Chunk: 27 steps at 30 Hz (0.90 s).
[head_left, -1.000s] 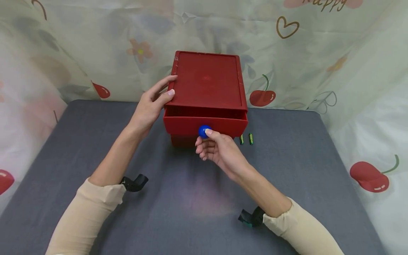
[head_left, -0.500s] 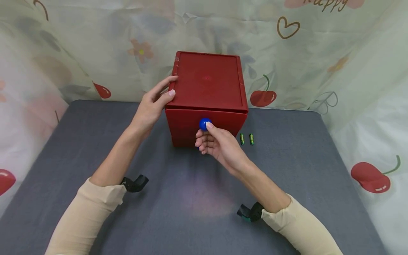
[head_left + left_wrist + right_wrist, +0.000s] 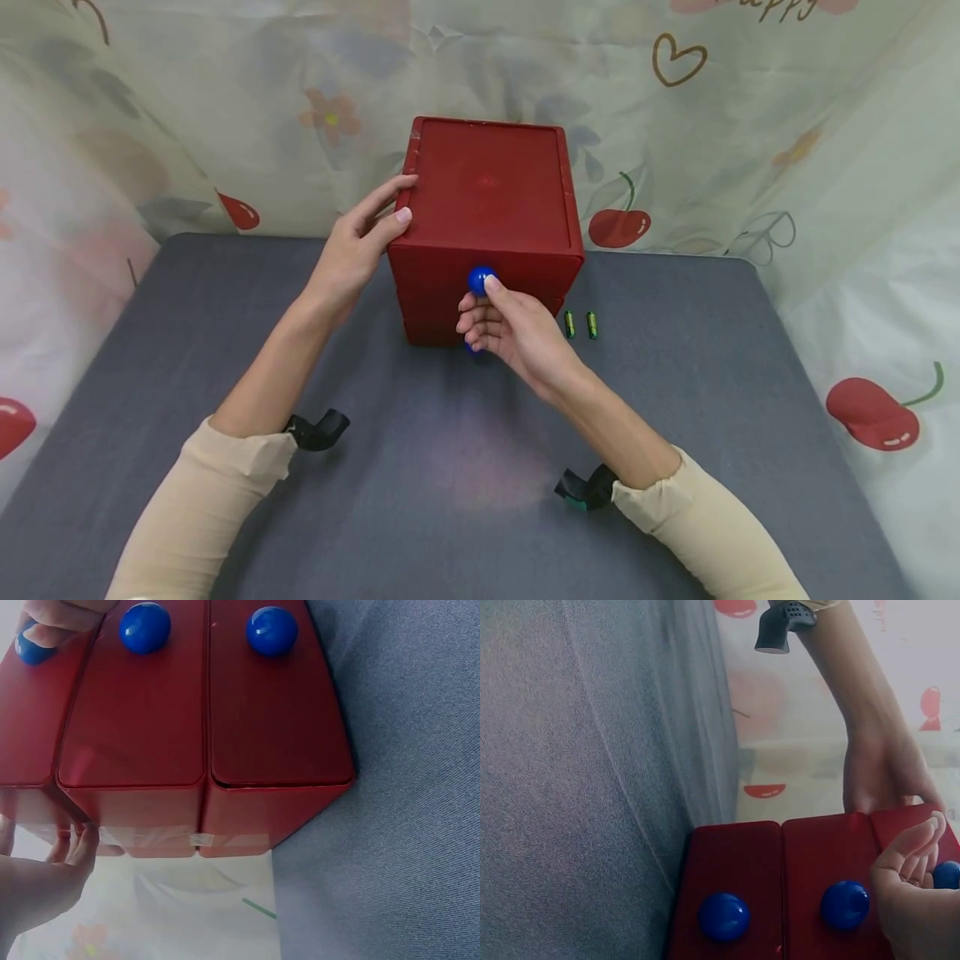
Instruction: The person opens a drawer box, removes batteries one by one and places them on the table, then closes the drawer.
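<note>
A red plastic drawer cabinet stands on the table with its top drawer pushed in. My right hand has its thumb and forefinger at the blue ball knob of that drawer, the other fingers curled below. Two lower drawers show in the left wrist view, with a middle knob and a bottom knob. Along the cabinet's left side rests my left hand, its fairly straight fingers and thumb touching the upper edge.
Two small green batteries, a left one and a right one, lie right of the cabinet on the grey tabletop. Behind it hangs a printed curtain with cherries and flowers.
The top drawer, partly pulled out a second ago, has slid back into the cabinet. My right hand has moved forward with its knob; the left hand has stayed at the side.
</note>
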Motion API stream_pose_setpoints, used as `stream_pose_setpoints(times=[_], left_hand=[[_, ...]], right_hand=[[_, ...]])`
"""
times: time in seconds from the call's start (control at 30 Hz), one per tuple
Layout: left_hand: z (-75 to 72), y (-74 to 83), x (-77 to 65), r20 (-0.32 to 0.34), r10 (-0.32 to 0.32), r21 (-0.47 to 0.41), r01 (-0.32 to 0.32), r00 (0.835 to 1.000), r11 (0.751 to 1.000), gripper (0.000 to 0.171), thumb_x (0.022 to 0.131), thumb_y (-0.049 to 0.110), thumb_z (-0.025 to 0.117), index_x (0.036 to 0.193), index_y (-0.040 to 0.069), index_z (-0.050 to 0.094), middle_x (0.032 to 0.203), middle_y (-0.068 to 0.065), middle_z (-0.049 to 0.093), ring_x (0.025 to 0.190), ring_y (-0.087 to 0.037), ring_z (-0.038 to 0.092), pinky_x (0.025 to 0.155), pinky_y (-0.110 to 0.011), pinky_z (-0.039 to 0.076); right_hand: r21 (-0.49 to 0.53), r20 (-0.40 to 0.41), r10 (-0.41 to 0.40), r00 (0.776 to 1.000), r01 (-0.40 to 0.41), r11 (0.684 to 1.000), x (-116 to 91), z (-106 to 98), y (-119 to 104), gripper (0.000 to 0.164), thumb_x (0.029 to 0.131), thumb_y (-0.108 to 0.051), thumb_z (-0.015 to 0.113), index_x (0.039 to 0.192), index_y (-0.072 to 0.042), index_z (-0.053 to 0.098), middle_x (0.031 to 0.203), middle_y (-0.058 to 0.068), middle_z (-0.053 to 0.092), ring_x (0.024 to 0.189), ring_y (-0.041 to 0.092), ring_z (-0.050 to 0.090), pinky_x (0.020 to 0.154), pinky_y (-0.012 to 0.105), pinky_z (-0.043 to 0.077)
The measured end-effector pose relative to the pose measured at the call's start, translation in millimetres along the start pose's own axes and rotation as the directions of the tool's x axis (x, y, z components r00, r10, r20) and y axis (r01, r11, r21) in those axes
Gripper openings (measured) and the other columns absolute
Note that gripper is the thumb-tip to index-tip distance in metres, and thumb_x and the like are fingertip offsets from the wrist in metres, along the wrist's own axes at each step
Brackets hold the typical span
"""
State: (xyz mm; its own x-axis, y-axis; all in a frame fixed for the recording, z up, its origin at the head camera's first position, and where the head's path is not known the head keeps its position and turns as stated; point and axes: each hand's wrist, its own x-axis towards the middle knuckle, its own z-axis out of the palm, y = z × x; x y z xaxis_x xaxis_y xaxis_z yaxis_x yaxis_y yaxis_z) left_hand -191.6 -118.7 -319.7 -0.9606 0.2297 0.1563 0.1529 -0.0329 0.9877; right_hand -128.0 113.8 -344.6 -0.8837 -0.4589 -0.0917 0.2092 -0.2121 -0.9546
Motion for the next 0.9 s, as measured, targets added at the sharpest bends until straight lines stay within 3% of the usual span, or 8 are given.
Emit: stream_pose_setpoints(times=[0.4,0.9], left_hand=[[0.3,-1.2,1.2,-0.007,0.002,-0.004,-0.002,1.000,1.000,0.048,0.099,0.033,0.060,0.147,0.030,0.050,0.153,0.006,0.040,0.133,-0.019,0.047,0.112,-0.044,0.033],[1.0,-1.4,0.8,-0.008,0.002,0.019,-0.002,1.000,1.000,0.049,0.099,0.034,0.060,0.147,0.031,0.049,0.153,0.008,0.038,0.134,-0.019,0.046,0.112,-0.045,0.033]], right_hand=[[-0.023,0.004,0.004,1.000,-0.003,1.000,3,-4,0,0.051,0.106,-0.040,0.043,0.120,0.005,0.060,0.094,0.012,0.061,0.085,0.020,0.058,0.079,0.026,0.052],[-0.154,-0.016,-0.021,1.000,0.018,0.988,-3,-18,7,0.044,0.105,-0.033,0.050,0.125,0.005,0.061,0.096,0.014,0.062,0.088,0.024,0.059,0.081,0.027,0.053]])
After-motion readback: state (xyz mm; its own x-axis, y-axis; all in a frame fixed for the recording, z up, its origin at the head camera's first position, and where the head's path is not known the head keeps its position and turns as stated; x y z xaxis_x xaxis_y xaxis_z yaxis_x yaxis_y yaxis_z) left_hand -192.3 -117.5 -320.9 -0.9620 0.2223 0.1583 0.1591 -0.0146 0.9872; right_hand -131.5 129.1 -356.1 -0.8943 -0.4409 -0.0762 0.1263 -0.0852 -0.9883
